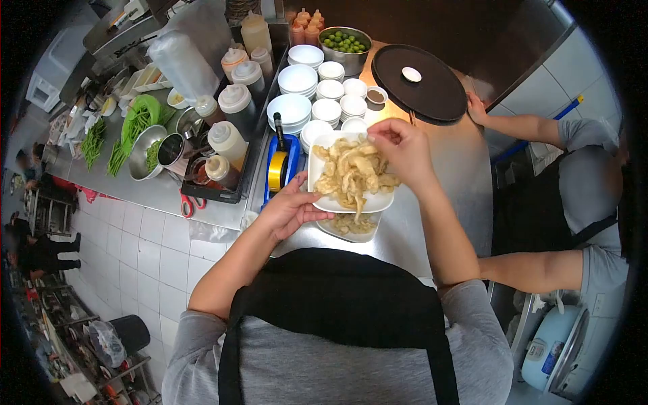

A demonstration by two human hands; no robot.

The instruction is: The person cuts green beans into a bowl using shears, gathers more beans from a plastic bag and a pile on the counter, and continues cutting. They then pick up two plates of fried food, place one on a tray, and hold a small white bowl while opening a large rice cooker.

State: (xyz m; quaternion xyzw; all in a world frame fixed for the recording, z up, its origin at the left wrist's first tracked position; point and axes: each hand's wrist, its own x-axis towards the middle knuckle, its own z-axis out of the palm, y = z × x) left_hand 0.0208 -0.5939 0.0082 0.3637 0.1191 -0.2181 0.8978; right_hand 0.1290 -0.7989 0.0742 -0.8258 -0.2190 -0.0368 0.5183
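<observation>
My left hand [291, 208] grips the lower left side of a white square plate [327, 204], its thumb near the rim. Pale golden, strip-like fried pieces [352, 172] are heaped on the plate. At the plate's upper right, my right hand [403, 150] is closed in a pinch against the edge of the heap; whatever lies between its fingertips is too small to make out. Partly hidden beneath the plate, a container [351, 233] with similar pale pieces stands on the steel counter [412, 236]. A blue tape dispenser [280, 165] with yellow tape is left of the plate.
Stacked white bowls [297, 81], small white cups [329, 111] and a pot of green limes [344, 42] stand behind. A round black tray [418, 84] lies back right. Squeeze bottles [235, 101] and red scissors [189, 204] are left. Another person's hand [476, 108] touches the counter's right edge.
</observation>
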